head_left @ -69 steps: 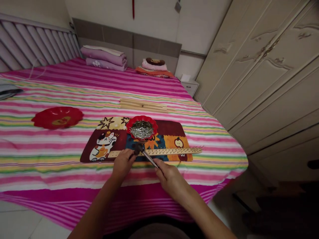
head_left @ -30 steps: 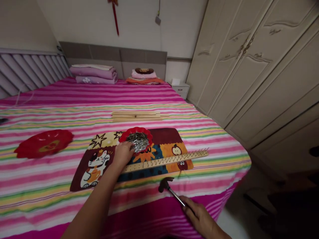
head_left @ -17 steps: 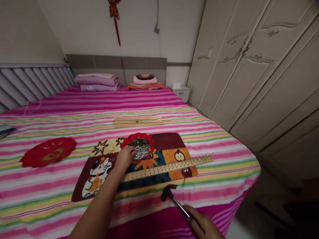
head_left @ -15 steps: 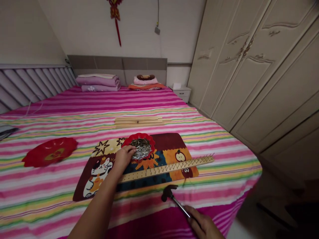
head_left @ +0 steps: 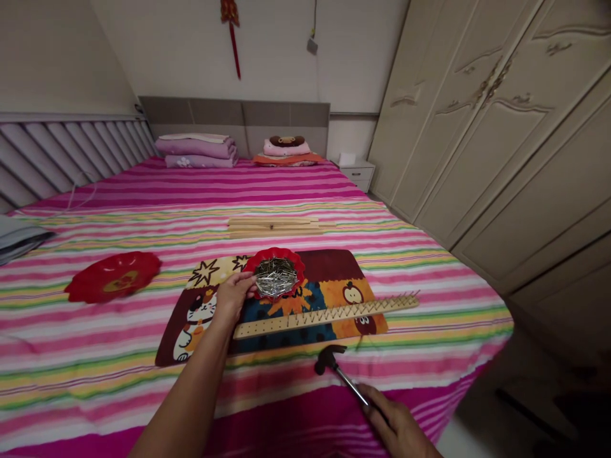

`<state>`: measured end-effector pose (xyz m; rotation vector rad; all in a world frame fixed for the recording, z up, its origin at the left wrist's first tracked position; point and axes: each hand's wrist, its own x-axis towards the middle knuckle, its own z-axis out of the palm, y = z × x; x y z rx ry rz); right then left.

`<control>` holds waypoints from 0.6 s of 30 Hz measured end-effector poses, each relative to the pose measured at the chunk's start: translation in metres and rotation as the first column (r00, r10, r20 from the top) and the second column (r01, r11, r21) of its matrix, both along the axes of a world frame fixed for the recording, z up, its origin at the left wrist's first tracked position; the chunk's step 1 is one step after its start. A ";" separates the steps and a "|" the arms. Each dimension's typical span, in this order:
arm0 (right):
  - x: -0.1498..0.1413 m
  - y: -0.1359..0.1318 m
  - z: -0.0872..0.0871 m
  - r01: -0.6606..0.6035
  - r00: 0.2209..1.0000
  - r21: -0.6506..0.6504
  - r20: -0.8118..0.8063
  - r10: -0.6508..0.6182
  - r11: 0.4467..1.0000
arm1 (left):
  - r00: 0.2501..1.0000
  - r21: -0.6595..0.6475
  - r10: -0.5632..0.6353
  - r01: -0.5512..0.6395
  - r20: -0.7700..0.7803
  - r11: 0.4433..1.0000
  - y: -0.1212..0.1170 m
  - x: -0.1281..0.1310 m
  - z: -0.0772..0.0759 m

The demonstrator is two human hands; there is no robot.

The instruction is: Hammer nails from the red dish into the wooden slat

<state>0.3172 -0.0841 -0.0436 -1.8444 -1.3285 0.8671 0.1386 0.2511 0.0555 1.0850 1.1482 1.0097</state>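
My left hand [head_left: 235, 294] is at the left rim of a red scalloped bowl [head_left: 300, 261] full of loose nails [head_left: 275, 277]. Its fingers are pinched together, and whatever lies between them is too small to make out. My right hand [head_left: 394, 416] grips the handle of a claw hammer [head_left: 329, 360], whose dark head hangs over the bed's near side. Between the hands, a long wooden strip [head_left: 267, 326] lies aslant on a patterned mat [head_left: 329, 264]. Upright nails stand along its middle and right part; its left end shows small holes.
Several wooden strips [head_left: 279, 228] lie beyond the mat. A red scalloped tray [head_left: 143, 267] rests on the striped bedspread [head_left: 105, 343] to the left. Folded bedding [head_left: 200, 152] is stacked by the headboard [head_left: 210, 114]. A wardrobe [head_left: 477, 140] stands along the right.
My left hand has drawn back a little leftward from above the nails to the bowl's rim. My right hand still holds the hammer. The whole view has shifted slightly.
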 end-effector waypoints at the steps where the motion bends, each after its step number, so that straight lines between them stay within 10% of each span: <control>1: 0.000 0.000 -0.002 -0.004 1.000 0.000 0.003 0.004 1.000 | 1.000 0.010 -0.001 0.001 -0.006 1.000 0.000 -0.001 -0.001; 18: 0.000 0.001 0.000 0.013 1.000 0.026 0.022 -0.014 1.000 | 0.991 -0.031 0.117 -0.116 0.058 0.993 -0.009 -0.014 -0.009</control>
